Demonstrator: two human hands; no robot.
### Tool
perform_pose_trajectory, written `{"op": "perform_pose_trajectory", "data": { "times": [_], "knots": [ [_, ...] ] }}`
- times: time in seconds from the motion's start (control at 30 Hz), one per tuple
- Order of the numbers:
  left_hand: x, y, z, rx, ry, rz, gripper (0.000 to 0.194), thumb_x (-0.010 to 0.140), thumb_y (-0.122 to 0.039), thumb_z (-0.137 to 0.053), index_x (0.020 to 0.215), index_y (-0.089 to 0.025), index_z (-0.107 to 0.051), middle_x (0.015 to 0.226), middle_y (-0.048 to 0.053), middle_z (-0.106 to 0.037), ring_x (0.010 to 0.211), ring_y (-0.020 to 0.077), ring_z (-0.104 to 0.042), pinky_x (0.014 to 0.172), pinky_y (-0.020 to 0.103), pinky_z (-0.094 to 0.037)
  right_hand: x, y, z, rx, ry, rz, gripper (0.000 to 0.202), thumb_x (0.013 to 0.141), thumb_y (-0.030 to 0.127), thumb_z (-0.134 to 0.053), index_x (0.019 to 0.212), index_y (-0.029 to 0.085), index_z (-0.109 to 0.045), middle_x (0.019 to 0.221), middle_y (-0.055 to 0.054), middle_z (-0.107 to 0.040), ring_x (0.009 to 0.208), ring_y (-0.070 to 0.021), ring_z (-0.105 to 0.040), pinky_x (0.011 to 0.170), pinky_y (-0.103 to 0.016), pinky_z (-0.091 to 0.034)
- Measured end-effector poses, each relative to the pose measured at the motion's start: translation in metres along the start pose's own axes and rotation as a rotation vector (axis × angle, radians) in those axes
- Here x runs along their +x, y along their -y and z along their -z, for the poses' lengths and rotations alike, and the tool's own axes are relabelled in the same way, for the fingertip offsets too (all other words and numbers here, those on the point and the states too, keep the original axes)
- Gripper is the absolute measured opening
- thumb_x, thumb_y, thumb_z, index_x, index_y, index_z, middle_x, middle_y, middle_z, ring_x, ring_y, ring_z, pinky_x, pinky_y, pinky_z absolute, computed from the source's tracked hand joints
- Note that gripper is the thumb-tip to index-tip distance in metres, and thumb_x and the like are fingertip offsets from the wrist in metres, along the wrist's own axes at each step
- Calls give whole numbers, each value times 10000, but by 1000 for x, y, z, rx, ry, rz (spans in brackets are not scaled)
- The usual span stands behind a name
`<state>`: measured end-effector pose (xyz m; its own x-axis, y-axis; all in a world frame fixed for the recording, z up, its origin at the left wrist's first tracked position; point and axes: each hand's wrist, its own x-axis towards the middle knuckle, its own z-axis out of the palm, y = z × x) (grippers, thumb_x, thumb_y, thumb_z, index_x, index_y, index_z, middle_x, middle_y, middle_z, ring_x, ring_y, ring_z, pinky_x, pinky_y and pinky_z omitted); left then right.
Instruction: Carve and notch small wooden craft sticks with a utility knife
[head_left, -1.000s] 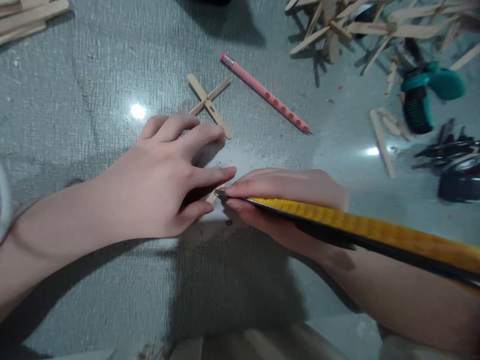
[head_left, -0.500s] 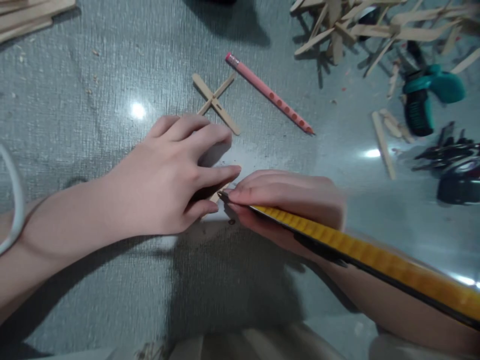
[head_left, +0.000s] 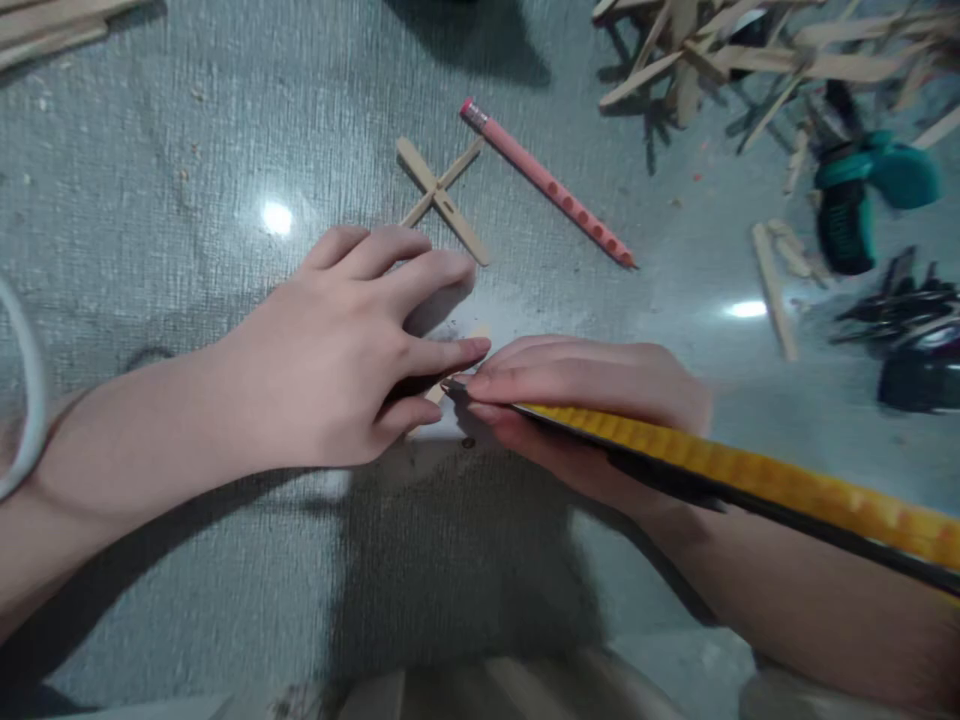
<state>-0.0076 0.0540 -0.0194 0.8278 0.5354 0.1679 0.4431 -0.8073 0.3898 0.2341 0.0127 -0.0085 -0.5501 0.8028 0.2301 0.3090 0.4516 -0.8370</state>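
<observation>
My left hand [head_left: 345, 340] lies palm down, its index finger and thumb pressing a wooden craft stick [head_left: 439, 392] onto a white sheet [head_left: 442, 430]. Most of that stick is hidden under the fingers. In my right hand [head_left: 592, 380] is a yellow and black utility knife [head_left: 675, 455], pinched close to its blade. Its tip meets the stick in the gap between my left thumb and index finger. Just beyond my left fingers, two craft sticks form a cross [head_left: 439, 192], one with a small slot cut in it.
A pink pencil [head_left: 555, 190] lies past the cross. Assembled craft sticks [head_left: 690, 60] crowd the far right, near teal and black-handled pliers [head_left: 847, 200]. Loose stick pieces [head_left: 776, 290] and a dark tangled object [head_left: 907, 330] are at right. More wood [head_left: 52, 30] sits far left.
The view has shifted slightly, moving the table items a little to the right. The knife's rear end has swung slightly upward in the picture. Both hands keep their holds.
</observation>
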Motion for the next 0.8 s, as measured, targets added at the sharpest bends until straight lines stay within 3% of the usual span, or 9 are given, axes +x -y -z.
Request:
{"op": "perform_pose_trajectory", "data": {
  "times": [0.23, 0.57, 0.8],
  "knots": [
    [1, 0, 1, 20, 32, 1, 413, 1012, -528, -601, 1326, -283, -710, 1495, 101, -537, 1443, 430, -438, 1129, 664, -395, -4, 0, -4, 1, -15, -2, 207, 954, 111, -676, 1005, 305, -727, 823, 27, -762, 813, -187, -758, 775, -343, -641],
    [3, -6, 4, 40, 28, 32, 351, 1043, -456, -584, 1293, -261, -735, 1476, 98, -571, 1425, 396, -483, 1121, 634, -442, -2, -11, 7, -25, 159, 69, 263, 961, 112, -643, 1082, 333, -717, 840, 31, -768, 828, -180, -754, 767, -304, -630],
    [2, -6, 3, 61, 20, 27, 359, 1043, -464, -584, 1326, -290, -721, 1475, 102, -582, 1418, 399, -501, 1113, 622, -460, -1, -9, 6, 2, 146, 76, 251, 968, 104, -638, 1051, 326, -721, 812, 22, -740, 799, -181, -736, 789, -337, -645]
  ]
}}
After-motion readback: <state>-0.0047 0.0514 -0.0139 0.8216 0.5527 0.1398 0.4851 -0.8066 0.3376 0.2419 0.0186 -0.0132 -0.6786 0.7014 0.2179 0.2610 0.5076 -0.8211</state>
